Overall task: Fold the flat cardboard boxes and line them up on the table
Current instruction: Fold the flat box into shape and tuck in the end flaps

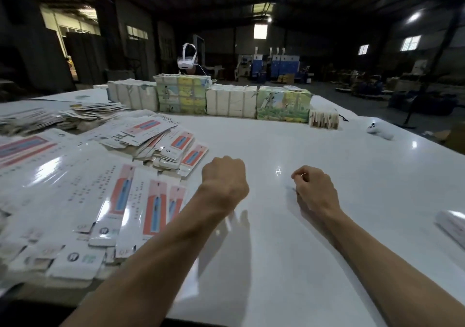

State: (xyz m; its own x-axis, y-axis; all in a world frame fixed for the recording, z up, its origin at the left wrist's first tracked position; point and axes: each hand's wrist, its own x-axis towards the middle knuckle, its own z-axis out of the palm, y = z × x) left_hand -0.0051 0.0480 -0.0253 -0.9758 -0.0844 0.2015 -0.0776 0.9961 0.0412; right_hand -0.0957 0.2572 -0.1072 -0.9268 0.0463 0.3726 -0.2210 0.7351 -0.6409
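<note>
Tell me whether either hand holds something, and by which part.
Nothing is held, as far as shows. The left hand and the right hand are both curled above the table; the flat boxes lie to their left.

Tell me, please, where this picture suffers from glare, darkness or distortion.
Head view: lamp glare makes bright patches on the glossy white table and on the flat white-and-pink cardboard boxes. Head view: the hall behind is dark, with little detail. Head view: the wide lens bends the table's edges, and a grey shadow lies under the left forearm.
</note>
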